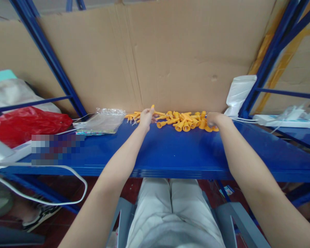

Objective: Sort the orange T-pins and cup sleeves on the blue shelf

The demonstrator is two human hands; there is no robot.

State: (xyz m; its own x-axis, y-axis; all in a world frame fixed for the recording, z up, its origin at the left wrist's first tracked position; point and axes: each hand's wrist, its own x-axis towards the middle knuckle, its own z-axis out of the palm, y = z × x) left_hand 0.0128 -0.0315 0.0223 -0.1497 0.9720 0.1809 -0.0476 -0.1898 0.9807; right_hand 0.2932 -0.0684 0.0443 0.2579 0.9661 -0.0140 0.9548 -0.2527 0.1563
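A pile of yellow-orange plastic pieces with flared, cup-like ends [186, 121] lies along the back of the blue table. My left hand [146, 119] is closed around a yellow plastic piece [152, 106], whose tip sticks up above the thumb. Just left of that hand, more yellow pieces with small metal chains [133, 117] lie together. At the pile's right end, my right hand [215, 119] points down with curled fingers, touching the pieces there. Its fingertips, and whatever is between them, are hidden.
Clear plastic bags [102, 121] lie left of the pieces. A white pouch [239, 94] leans by the right blue post. Cardboard [175, 55] closes off the back. A red bag [31, 122] and a white cable [84, 187] are at left; another person's shoe [40, 217] shows below.
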